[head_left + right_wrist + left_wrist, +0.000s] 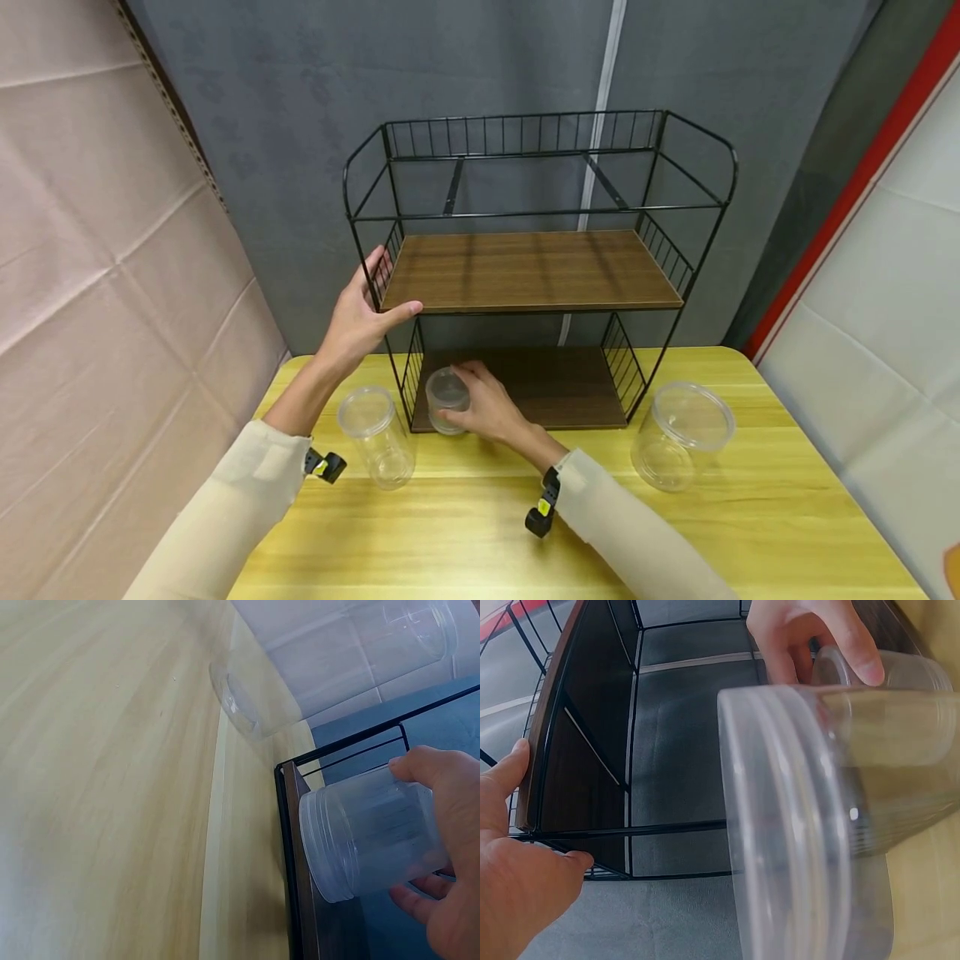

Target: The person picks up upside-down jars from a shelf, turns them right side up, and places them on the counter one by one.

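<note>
My left hand [358, 321] holds a black wire rack [536, 215] at the left end of its middle shelf. The thumb lies at the board's front edge, and the other fingers reach along the wire side. My right hand [487, 404] grips a small clear plastic jar [444, 398] at the left end of the brown bottom shelf [555, 392]. In the right wrist view, the jar's ridged end [324, 844] faces that board. Whether it touches the board, I cannot tell. A taller clear jar with a lid [378, 437] stands on the table left of the right hand.
A wide clear lidded jar [678, 437] stands on the yellow wooden table [465, 533], right of the rack. The brown middle shelf [532, 271] spans the rack above my right hand. Behind hangs a grey curtain [300, 167], with pale cloth [112, 292] on the left.
</note>
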`<state>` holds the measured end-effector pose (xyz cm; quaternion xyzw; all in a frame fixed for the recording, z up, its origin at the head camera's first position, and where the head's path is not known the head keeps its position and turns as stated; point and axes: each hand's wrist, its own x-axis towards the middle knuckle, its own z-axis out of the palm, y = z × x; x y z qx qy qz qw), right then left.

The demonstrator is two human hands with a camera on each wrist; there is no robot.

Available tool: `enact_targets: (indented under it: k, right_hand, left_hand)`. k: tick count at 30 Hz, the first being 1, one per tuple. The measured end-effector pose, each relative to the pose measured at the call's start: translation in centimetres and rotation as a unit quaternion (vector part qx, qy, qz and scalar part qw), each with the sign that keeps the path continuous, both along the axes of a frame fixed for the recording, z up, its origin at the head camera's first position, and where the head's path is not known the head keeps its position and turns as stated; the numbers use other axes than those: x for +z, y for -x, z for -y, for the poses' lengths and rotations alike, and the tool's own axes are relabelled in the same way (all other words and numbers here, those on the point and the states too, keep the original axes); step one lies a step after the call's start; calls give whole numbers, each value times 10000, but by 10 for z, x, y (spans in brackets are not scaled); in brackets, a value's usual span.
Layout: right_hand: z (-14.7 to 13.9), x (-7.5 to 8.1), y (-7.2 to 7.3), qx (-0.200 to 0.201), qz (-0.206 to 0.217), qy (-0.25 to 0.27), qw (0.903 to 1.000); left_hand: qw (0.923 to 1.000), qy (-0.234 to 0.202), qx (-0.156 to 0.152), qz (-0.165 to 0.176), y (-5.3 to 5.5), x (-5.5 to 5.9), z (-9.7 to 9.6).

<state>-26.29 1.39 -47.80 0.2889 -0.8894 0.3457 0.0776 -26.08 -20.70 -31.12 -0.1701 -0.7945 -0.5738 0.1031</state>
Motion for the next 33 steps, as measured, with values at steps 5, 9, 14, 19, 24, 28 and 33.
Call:
enact_targets:
  k: [5, 9, 14, 19, 24, 28, 33]
  right_hand:
    - [-9, 0, -5, -34, 1, 74, 10000]
    - [-17, 0, -9, -11, -58, 145, 9999]
    - [-30, 0, -16, -20, -210, 318, 9993]
    - [-44, 0, -24, -151, -172, 477, 9986]
    - [-57, -3, -31, -267, -201, 554, 9979]
    - [-67, -3, -36, -329, -164, 603, 9975]
    - [-77, -3, -42, -327, -167, 739, 9966]
  left_hand:
    - [9999, -161, -14, 23, -1, 0, -1]
    - [9997, -237, 67, 50, -3, 0, -2]
    - [9996, -134, 247, 92, -5, -1, -3]
    - [9995, -108, 298, 17, -10, -1, -4]
    - [9992, -202, 309, -140, -18, -2, -5]
    - [9983, -178, 453, -318, -28, -3, -6]
    - [9915, -430, 740, -977, -45, -4, -12]
